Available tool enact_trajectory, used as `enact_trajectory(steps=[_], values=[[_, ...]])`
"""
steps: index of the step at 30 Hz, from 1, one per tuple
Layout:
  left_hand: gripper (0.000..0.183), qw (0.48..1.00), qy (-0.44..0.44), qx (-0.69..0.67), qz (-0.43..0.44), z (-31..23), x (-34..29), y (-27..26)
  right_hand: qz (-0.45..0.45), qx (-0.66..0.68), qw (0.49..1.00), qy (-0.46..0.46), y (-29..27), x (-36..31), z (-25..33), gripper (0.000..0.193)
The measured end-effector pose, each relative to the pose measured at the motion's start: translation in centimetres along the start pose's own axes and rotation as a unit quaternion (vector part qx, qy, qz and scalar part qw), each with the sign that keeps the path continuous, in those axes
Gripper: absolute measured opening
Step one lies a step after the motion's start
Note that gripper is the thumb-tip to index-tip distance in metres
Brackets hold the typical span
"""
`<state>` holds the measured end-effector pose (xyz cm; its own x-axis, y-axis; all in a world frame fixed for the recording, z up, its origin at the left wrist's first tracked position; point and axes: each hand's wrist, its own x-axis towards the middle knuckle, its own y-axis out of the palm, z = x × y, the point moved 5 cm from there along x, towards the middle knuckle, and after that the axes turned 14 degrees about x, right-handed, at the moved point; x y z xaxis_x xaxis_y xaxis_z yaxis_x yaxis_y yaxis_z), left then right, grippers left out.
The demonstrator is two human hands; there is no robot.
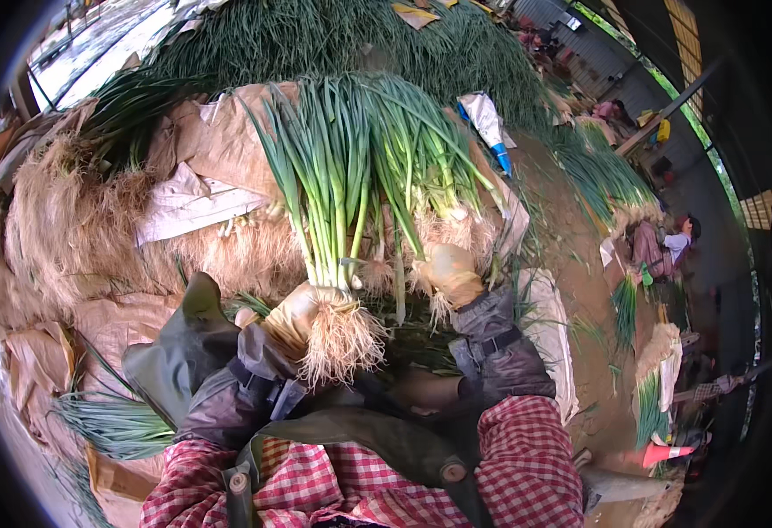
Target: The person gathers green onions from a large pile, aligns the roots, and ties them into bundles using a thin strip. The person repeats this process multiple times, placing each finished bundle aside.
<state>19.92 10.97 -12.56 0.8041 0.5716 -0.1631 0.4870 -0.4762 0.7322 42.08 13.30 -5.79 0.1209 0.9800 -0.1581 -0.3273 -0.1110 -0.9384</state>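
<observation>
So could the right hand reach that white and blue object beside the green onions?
Probably yes, with a stretch: the white and blue object lies uncovered, ahead of the right hand and just right of the green onions. Some roots lie between, but look easy to reach over.

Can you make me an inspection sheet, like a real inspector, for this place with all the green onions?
Surface: tan sheeting lies beneath the tops; brown ground shows to the right.
Job's things: a front bunch of green onions, its pale roots toward the person; a second bunch at its right.
Clutter: a white-and-blue pouch beyond the right hand; a big onion heap behind.
Grippers: left hand grasps the front bunch near its roots; right hand is at the second bunch's root end, grip unclear.
Cables: nothing seen.
Surroundings: another person sits far right.
</observation>
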Motion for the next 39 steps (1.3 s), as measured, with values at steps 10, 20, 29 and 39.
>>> enact_trajectory(steps=[10,20,29,39], values=[[0.017,0.992,-0.039,-0.077,-0.094,1.1,-0.6,-0.3,-0.178,0.413,0.871,-0.2,8.7,-0.8,6.7,0.014],[0.029,0.989,0.066,-0.129,0.04,0.2,0.5,-0.1,-0.113,0.701,0.692,-0.133,1.1,-3.8,0.7,0.028],[0.032,0.993,0.089,-0.067,-0.046,0.6,1.2,-1.3,-0.028,0.8,0.599,-0.017,7.8,-0.9,4.9,0.017],[0.048,0.995,0.095,-0.022,0.008,-2.0,1.9,0.7,0.08,0.56,0.811,-0.149,17.4,-2.1,1.3,0.029]])
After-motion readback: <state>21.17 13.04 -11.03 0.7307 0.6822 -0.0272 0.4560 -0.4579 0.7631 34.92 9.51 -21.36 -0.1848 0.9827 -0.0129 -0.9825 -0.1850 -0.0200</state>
